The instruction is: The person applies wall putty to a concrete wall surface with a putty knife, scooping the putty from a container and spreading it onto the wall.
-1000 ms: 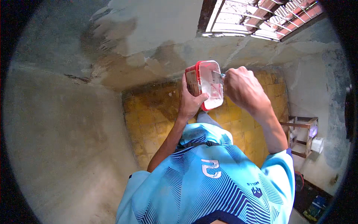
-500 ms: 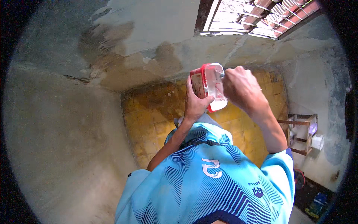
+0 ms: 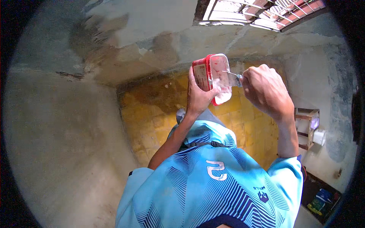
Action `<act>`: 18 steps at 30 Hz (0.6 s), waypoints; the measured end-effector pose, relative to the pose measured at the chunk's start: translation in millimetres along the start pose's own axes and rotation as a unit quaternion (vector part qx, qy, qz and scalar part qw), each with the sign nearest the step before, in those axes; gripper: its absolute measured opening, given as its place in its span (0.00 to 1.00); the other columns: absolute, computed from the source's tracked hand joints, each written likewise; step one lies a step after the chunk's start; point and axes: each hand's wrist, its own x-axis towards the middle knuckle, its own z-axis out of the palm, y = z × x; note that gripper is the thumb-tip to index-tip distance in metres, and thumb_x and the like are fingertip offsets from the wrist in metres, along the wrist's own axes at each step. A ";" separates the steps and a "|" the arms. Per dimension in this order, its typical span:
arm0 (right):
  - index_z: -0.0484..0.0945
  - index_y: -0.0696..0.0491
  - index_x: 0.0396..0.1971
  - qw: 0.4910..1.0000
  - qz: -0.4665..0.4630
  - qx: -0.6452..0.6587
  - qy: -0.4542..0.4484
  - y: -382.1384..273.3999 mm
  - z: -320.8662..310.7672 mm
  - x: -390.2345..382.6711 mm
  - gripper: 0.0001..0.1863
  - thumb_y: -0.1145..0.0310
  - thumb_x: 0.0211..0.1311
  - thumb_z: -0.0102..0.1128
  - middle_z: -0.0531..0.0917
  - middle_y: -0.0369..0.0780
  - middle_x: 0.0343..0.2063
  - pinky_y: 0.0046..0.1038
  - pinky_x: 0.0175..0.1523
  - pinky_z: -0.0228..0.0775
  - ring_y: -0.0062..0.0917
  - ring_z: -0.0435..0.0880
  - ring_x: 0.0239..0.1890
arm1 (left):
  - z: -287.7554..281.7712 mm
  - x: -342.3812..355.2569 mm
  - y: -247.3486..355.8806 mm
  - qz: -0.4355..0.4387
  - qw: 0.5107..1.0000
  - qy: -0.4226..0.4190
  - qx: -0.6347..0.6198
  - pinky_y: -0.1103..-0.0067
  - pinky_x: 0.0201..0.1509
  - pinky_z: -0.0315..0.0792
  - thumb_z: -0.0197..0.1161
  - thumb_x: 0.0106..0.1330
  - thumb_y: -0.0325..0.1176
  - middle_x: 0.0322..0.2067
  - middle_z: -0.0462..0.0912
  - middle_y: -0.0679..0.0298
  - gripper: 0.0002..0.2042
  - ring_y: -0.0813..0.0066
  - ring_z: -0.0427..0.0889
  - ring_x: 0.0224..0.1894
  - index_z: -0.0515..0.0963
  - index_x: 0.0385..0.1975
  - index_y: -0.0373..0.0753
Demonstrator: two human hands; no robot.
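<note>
My left hand (image 3: 198,98) grips a red plastic tub (image 3: 201,75) with a pale label, tilted so its mouth faces right. The thumb lies over the tub's rim, with white smears on it. White paste (image 3: 224,96) coats the inside of the tub. Just right of the mouth, my right hand (image 3: 269,91) is closed around the handle of a putty knife (image 3: 234,78). Its flat blade reaches left into the opening, and the fist hides most of the handle.
Ahead is a patchy, stained wall (image 3: 152,49) with a barred window (image 3: 262,11) at the upper right. Yellow tiles cover the floor (image 3: 152,121). A wooden stool (image 3: 304,131) and a white container (image 3: 319,137) stand by the right wall. Lower right lies a blue-green packet (image 3: 322,200).
My right hand has drawn back to the right, and the putty knife's blade now shows between it and the tub. The tub has shifted slightly upward in view.
</note>
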 end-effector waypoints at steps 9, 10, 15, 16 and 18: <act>0.78 0.56 0.26 0.998 -0.011 0.024 0.053 4.7 52.3 -7.4 0.08 0.67 0.58 0.55 0.78 0.50 0.23 0.45 0.39 0.70 0.47 0.77 0.33 | 11.7 -3.5 -9.6 -0.044 0.993 0.015 -0.112 0.67 0.68 0.60 0.73 0.40 0.28 0.60 0.64 0.48 0.53 0.57 0.65 0.63 0.46 0.68 0.33; 0.78 0.56 0.26 0.998 -0.009 0.026 0.053 5.2 56.5 -4.9 0.08 0.67 0.58 0.55 0.78 0.50 0.23 0.45 0.39 0.70 0.47 0.77 0.33 | 11.3 -3.3 -8.4 -0.045 0.993 0.013 -0.111 0.67 0.68 0.60 0.73 0.40 0.28 0.60 0.64 0.48 0.53 0.57 0.65 0.63 0.46 0.68 0.33; 0.81 0.56 0.28 0.997 0.024 0.041 0.056 18.6 62.7 -6.3 0.08 0.67 0.59 0.58 0.80 0.48 0.26 0.41 0.41 0.71 0.44 0.78 0.33 | 7.1 -0.5 -5.2 -0.005 1.000 0.009 -0.012 0.68 0.69 0.59 0.72 0.41 0.29 0.61 0.63 0.48 0.53 0.58 0.64 0.65 0.45 0.69 0.34; 0.82 0.56 0.28 0.995 0.014 0.037 0.091 18.5 52.5 -9.0 0.08 0.67 0.58 0.59 0.81 0.47 0.26 0.39 0.42 0.71 0.42 0.78 0.34 | 6.7 0.9 -8.3 -0.006 1.000 0.008 -0.011 0.68 0.69 0.59 0.72 0.41 0.29 0.61 0.63 0.48 0.53 0.58 0.64 0.65 0.45 0.69 0.34; 0.82 0.58 0.30 0.998 0.024 0.021 0.045 12.5 31.8 -12.3 0.09 0.68 0.58 0.60 0.82 0.46 0.27 0.37 0.44 0.70 0.40 0.78 0.35 | 4.6 1.0 -11.9 -0.030 0.999 0.008 -0.013 0.68 0.69 0.58 0.73 0.40 0.29 0.61 0.63 0.49 0.53 0.58 0.63 0.65 0.45 0.69 0.35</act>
